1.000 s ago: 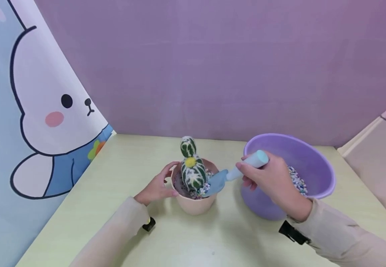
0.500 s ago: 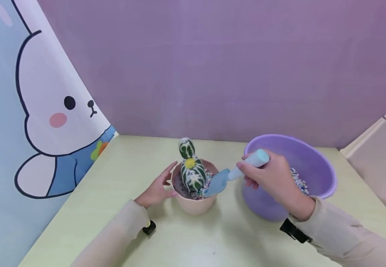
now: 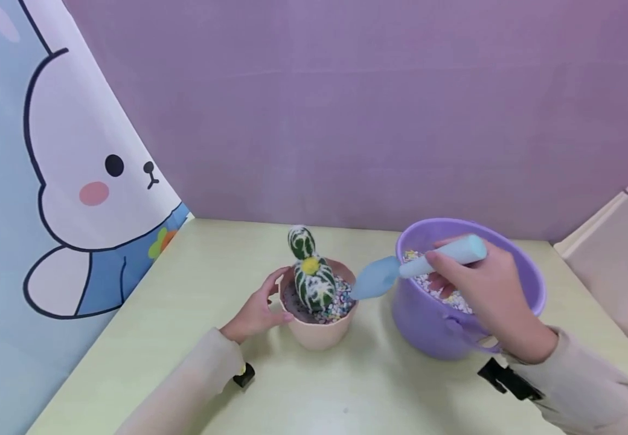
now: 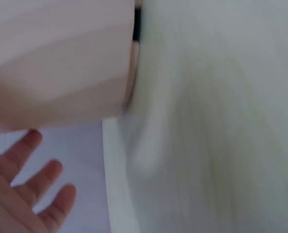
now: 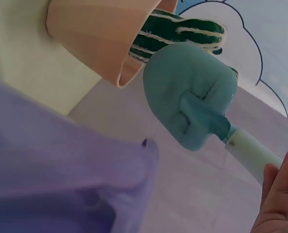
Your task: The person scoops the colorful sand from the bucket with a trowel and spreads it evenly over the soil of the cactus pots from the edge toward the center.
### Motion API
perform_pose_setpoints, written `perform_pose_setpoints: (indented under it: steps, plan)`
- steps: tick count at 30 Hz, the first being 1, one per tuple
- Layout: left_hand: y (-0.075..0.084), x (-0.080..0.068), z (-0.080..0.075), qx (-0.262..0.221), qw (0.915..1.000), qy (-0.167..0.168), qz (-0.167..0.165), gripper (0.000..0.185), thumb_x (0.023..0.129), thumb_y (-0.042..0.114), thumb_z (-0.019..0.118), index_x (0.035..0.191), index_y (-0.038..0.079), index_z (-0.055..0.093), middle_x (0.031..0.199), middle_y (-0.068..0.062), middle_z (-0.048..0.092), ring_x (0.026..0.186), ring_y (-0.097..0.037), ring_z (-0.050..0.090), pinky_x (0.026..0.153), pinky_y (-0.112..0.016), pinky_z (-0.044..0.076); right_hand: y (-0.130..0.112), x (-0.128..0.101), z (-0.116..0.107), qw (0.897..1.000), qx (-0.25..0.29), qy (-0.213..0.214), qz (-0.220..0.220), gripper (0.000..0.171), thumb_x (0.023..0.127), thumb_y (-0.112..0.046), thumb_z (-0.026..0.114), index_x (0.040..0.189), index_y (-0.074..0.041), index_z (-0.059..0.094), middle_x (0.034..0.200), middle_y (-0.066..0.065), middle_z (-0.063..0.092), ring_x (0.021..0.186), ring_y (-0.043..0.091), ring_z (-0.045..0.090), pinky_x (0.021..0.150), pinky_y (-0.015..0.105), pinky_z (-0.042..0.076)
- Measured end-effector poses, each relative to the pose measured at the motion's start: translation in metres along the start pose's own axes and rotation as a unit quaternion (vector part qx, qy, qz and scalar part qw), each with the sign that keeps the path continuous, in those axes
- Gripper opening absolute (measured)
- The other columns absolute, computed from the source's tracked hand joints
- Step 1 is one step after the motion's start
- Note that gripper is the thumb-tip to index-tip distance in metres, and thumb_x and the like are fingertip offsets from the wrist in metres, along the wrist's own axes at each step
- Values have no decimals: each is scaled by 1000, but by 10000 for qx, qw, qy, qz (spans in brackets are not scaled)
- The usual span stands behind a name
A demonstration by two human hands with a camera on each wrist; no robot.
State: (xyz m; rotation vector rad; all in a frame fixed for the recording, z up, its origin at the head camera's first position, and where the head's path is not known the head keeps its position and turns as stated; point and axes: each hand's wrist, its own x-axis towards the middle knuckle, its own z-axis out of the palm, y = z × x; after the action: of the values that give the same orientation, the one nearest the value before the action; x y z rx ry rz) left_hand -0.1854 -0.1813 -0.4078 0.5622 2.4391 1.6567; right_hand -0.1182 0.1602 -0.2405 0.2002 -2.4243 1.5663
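A pinkish-beige flower pot point(image 3: 318, 335) stands on the table, holding a green-and-white striped cactus point(image 3: 315, 287) with a yellow flower. Small multicoloured pebbles point(image 3: 341, 302) lie around its base, mostly on the right. My left hand point(image 3: 256, 311) holds the pot's left side, thumb in front and fingers towards the back; other fingers spread away from the wall in the left wrist view. My right hand point(image 3: 490, 284) grips the handle of a light blue trowel point(image 3: 376, 278), whose blade hangs between pot and bucket. In the right wrist view the trowel point(image 5: 190, 92) shows its underside.
Close to the pot's right stands a purple bucket point(image 3: 428, 326) with pale multicoloured pebbles point(image 3: 450, 297) inside, under my right hand. A purple backdrop point(image 3: 346, 121) rises behind the table point(image 3: 216, 254). A cartoon-printed panel point(image 3: 75, 151) slopes up on the left.
My right hand has moved the trowel right, from over the pot's edge towards the bucket. More pebbles show beside the cactus, which leans slightly further left. My left hand stays on the pot.
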Motion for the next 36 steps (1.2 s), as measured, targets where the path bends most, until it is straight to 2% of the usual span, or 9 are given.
perform_pose_setpoints:
  steps: [4, 8, 12, 15, 18, 22, 25, 29, 36]
  plan:
    - [7, -4, 10, 147, 9989, 359, -249, 92, 77, 30, 79, 150, 16, 26, 145, -24, 38, 128, -45, 37, 96, -64, 35, 7, -1, -16, 9997, 166, 160, 20, 14, 90, -15, 67, 102, -7, 66, 71, 0, 70, 60, 13, 67, 55, 27, 55]
    - [13, -5, 21, 413, 9954, 722, -482, 91, 77, 29, 79, 150, 18, 25, 141, -26, 42, 125, -42, 42, 90, -61, 42, 12, -6, -30, 9985, 434, 320, 55, 10, 90, -12, 67, 97, -19, 67, 71, -1, 71, 59, 11, 67, 54, 24, 54]
    - [17, 1, 31, 548, 9911, 998, -697, 92, 78, 33, 78, 152, 21, 23, 139, -28, 44, 126, -41, 43, 91, -60, 42, 18, -6, -41, 9935, 1065, 408, 12, 14, 88, -6, 68, 96, -17, 68, 71, 1, 71, 59, 12, 67, 53, 23, 54]
    - [22, 0, 34, 686, 9871, 1279, -679, 94, 77, 34, 78, 152, 18, 24, 136, -25, 49, 123, -40, 46, 90, -57, 44, 25, -6, -50, 9844, 1708, 415, -95, 16, 87, 1, 67, 96, -13, 69, 72, 4, 71, 59, 13, 67, 53, 23, 54]
    - [28, -5, 34, 815, 9814, 1695, -390, 90, 76, 30, 80, 149, 12, 31, 129, -21, 55, 114, -40, 51, 83, -52, 47, 32, -7, -61, 9780, 2025, 471, -160, 19, 87, 4, 65, 96, -12, 70, 73, 5, 71, 61, 12, 68, 56, 22, 54]
    - [32, -16, 33, 944, 9707, 2161, 456, 75, 75, 18, 79, 139, 2, 43, 118, -20, 62, 99, -38, 56, 77, -48, 47, 44, -7, -78, 9705, 2300, 675, -255, 21, 88, 6, 62, 97, -10, 71, 74, 4, 72, 62, 11, 68, 59, 20, 54]
    - [32, -25, 33, 1057, 9619, 2276, 1087, 64, 75, 18, 78, 130, -2, 51, 111, -18, 65, 93, -32, 58, 76, -43, 46, 53, -9, -87, 9616, 2597, 835, -305, 22, 88, 10, 61, 98, -6, 71, 74, 6, 72, 60, 13, 68, 58, 21, 54]
    - [36, -31, 32, 1183, 9556, 2151, 1630, 62, 75, 28, 77, 125, -2, 56, 107, -13, 67, 91, -24, 58, 73, -36, 46, 64, -11, -97, 9515, 2886, 975, -428, 23, 88, 13, 57, 98, -2, 71, 74, 9, 71, 58, 14, 68, 55, 23, 54]
    - [46, -32, 33, 1448, 9559, 1637, 1960, 69, 73, 34, 78, 126, -2, 55, 108, -12, 66, 93, -22, 55, 74, -37, 46, 75, -9, -104, 9354, 3214, 1306, -682, 23, 86, 18, 55, 96, 3, 70, 73, 12, 71, 58, 16, 68, 54, 24, 54]
